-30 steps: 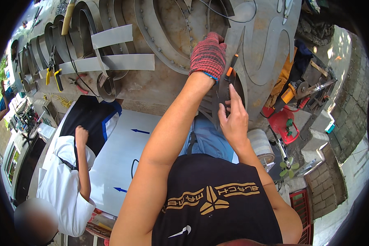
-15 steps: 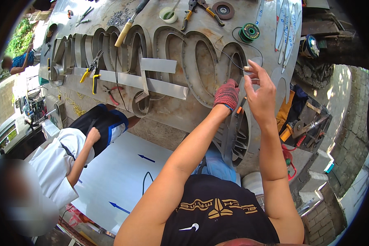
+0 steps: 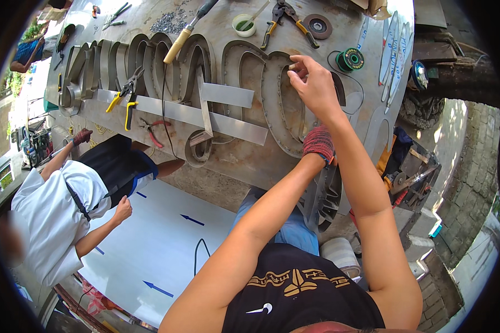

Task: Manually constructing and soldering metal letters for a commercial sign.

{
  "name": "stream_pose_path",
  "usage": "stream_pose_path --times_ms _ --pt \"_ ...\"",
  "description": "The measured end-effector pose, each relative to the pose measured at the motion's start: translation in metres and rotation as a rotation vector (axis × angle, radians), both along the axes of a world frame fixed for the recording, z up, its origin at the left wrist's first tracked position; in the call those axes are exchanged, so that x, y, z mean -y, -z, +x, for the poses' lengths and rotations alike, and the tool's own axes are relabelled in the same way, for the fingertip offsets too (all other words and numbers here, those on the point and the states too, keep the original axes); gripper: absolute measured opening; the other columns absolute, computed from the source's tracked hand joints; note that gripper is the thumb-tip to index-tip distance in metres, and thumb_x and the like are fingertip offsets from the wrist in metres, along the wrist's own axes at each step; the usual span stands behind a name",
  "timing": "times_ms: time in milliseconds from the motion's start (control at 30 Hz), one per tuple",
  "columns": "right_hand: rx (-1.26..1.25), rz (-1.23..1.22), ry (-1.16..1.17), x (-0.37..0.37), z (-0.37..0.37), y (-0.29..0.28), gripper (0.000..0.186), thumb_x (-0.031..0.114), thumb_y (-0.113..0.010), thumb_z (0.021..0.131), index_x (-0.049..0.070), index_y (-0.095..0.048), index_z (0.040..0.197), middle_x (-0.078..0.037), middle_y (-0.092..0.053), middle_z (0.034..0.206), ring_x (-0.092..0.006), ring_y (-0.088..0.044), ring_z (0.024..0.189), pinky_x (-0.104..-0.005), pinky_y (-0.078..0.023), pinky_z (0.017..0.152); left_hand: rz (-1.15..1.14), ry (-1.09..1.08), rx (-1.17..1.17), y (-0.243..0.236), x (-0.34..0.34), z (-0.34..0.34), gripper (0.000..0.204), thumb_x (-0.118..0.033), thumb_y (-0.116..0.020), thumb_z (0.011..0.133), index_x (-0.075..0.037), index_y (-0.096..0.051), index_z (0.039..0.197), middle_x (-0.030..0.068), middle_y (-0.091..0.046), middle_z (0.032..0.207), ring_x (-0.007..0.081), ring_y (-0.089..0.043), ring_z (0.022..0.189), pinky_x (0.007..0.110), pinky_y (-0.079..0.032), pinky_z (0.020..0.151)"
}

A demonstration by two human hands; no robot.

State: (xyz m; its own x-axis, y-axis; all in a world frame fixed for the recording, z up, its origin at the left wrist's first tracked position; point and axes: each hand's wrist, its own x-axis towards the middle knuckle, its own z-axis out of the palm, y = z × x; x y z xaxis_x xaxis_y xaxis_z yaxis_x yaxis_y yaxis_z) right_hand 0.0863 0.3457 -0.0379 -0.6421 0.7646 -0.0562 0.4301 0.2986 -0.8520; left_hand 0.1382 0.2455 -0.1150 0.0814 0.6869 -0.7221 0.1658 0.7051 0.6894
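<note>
My left hand (image 3: 318, 143), in a red-and-black knit glove, has its fingers curled at the upper end of a spiky metal assembly (image 3: 322, 202) beside the large curved metal outline (image 3: 272, 105); what it grips is hidden. My bare right hand (image 3: 311, 86) is raised farther forward over the outline's top, fingers bent and apart, thumb extended. Both are above the grey metal table (image 3: 239, 175). Left of them lie flat metal strips (image 3: 233, 125) and a row of bent-strip shapes (image 3: 111, 66). A green wire spool (image 3: 350, 59) is right of my right hand.
Snips (image 3: 129, 94), red-handled pliers (image 3: 153, 130), a wooden-handled tool (image 3: 178, 47), more snips (image 3: 286, 22) and an abrasive disc (image 3: 316, 25) lie on the table. A co-worker in white (image 3: 55, 216) stands left by a white sheet (image 3: 150, 250); another person (image 3: 28, 50) is farther back. An angle grinder (image 3: 403, 180) sits right.
My right hand rose from beside my left wrist, then moved forward and left over the outline. The co-worker leaned leftward, one gloved hand now showing. The view shifted, showing more table.
</note>
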Motion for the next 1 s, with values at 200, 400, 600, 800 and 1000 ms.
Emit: stream_pose_path --times_ms 200,400,600,800,1000 --pt "0.052 0.168 0.079 -0.034 -0.097 0.047 0.046 0.021 -0.082 0.084 0.0 -0.065 0.121 -0.015 -0.072 0.117 -0.0304 -0.067 0.107 -0.0416 -0.053 0.096 0.257 -0.229 -0.238 0.021 0.02 0.024 0.032 -0.03 -0.064 0.097 -0.001 -0.073 0.106 0.0233 -0.075 0.1 0.0396 -0.073 0.094 0.051 -0.056 0.076" --pt "0.306 0.144 0.215 -0.05 -0.165 0.078 0.084 0.036 -0.095 0.07 0.003 -0.057 0.136 -0.018 -0.065 0.13 -0.0382 -0.054 0.127 -0.0448 -0.046 0.108 0.273 -0.164 -0.18 0.025 0.022 0.031 0.032 -0.031 -0.064 0.097 -0.002 -0.073 0.107 0.0233 -0.075 0.102 0.0401 -0.073 0.095 0.051 -0.056 0.077" --pt "0.444 0.144 0.154 -0.062 -0.186 0.097 0.084 0.046 -0.093 0.07 0.005 -0.059 0.135 -0.013 -0.058 0.141 -0.0334 -0.046 0.136 -0.0474 -0.038 0.114 0.279 -0.169 -0.14 0.02 0.026 0.037 0.032 -0.031 -0.065 0.096 -0.002 -0.072 0.109 0.0234 -0.075 0.103 0.0406 -0.072 0.096 0.051 -0.056 0.078" --pt "0.418 0.109 0.203 -0.064 -0.194 0.109 0.079 0.047 -0.093 0.064 0.013 -0.067 0.13 -0.009 -0.061 0.137 -0.0339 -0.047 0.134 -0.0549 -0.037 0.113 0.297 -0.193 -0.146 0.028 0.033 0.035 0.032 -0.031 -0.065 0.096 -0.003 -0.072 0.11 0.0234 -0.075 0.104 0.0411 -0.072 0.097 0.051 -0.056 0.08" --pt "0.328 0.117 0.236 -0.063 -0.19 0.11 0.072 0.042 -0.092 0.066 0.016 -0.067 0.128 -0.005 -0.063 0.132 -0.0308 -0.05 0.127 -0.0484 -0.038 0.107 0.308 -0.194 -0.183 0.03 0.04 0.03 0.032 -0.031 -0.065 0.096 -0.004 -0.072 0.111 0.0235 -0.075 0.105 0.0416 -0.071 0.098 0.051 -0.056 0.081"
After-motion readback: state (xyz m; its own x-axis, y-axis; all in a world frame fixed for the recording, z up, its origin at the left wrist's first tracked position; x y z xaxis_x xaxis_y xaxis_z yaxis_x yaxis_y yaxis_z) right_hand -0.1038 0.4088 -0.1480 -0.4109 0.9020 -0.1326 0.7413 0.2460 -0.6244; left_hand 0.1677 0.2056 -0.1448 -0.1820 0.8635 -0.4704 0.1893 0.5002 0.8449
